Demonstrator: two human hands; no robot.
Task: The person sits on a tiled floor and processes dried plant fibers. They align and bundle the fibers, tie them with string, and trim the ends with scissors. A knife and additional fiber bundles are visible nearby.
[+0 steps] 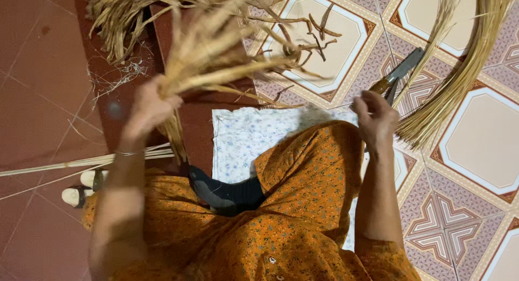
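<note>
The straw bundle [211, 54] is hanging over the red floor [38, 70], the left hand [148, 105] clamping tight round its stalks. The right hand [376, 119] is closing its fingers on a knife [397, 75], above the tiled floor [476, 146], beside loose reeds [459, 70].

Bundle of dried palm leaves [216, 48] — tan, frayed, blurred — is standing tilted, its gathered stems pinched together low down, tips fanning out above. Wooden-handled knife [397, 75] — flat grey blade — is pointing up and right over the patterned tiles.
</note>
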